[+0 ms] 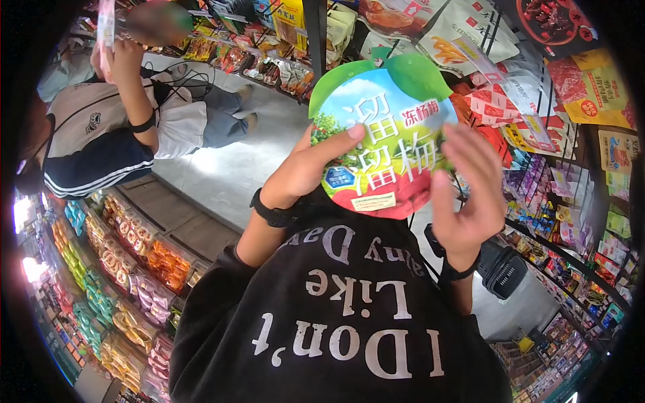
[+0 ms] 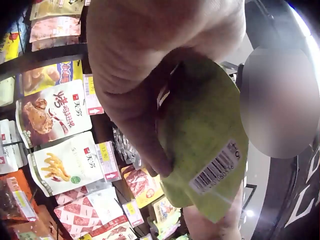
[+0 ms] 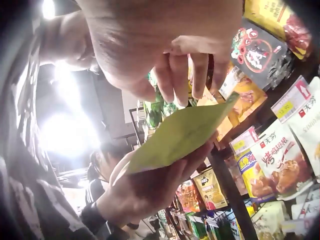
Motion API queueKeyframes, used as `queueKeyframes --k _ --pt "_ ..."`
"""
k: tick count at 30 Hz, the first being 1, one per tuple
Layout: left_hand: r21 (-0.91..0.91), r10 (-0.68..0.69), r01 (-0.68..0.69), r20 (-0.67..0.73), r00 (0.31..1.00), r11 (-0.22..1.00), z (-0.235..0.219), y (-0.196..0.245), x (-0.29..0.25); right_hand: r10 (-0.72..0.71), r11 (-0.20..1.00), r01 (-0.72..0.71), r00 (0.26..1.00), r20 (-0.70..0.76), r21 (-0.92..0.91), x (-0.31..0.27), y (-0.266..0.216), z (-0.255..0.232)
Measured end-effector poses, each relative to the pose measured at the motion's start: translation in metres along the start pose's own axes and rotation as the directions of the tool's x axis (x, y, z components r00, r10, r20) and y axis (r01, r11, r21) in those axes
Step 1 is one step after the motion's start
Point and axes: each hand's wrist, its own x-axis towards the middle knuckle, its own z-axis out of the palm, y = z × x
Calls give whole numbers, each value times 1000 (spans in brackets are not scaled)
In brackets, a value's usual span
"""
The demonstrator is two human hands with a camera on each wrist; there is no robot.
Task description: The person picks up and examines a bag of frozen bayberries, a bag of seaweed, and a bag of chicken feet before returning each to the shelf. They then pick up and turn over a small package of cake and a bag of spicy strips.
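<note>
A round green, blue and red fruit snack pouch (image 1: 396,161) is held up in front of the chest. My left hand (image 1: 306,161) grips its left side, thumb on the printed front and fingers behind. In the left wrist view the green back of the pouch (image 2: 200,150) carries a barcode label, with the left hand (image 2: 145,75) around its edge. My right hand (image 1: 474,195) is at the pouch's right edge, fingers spread and slightly bent. The right wrist view has the right hand (image 3: 170,45) over the tilted pouch (image 3: 180,135); whether its fingertips touch it I cannot tell.
Racks of hanging snack packs (image 1: 470,33) stand ahead and to the right. Bins of packaged snacks (image 1: 148,248) line the left. Another person (image 1: 101,127) stands at the upper left with an arm raised. A black basket (image 1: 502,270) is on the right, beyond my right wrist.
</note>
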Motion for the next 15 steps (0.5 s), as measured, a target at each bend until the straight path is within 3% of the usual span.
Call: queueKeyframes --k 2,3,6,11,15 --pt "7 -11 11 -11 1000 1000 -2 4 -3 150 987 -139 975 -166 77 -1 12 5" --pt "-7 -8 8 15 1000 1000 -3 6 -3 262 961 -239 948 -178 141 -1 15 8" --pt "11 -56 56 82 995 998 -6 10 -6 618 678 -567 784 55 468 -1 19 3" --pt "126 -87 78 72 994 989 3 14 -11 710 490 -592 697 102 640 -5 31 8" --pt "276 -103 89 36 994 957 -10 18 -10 734 429 -574 671 101 697 -7 39 14"
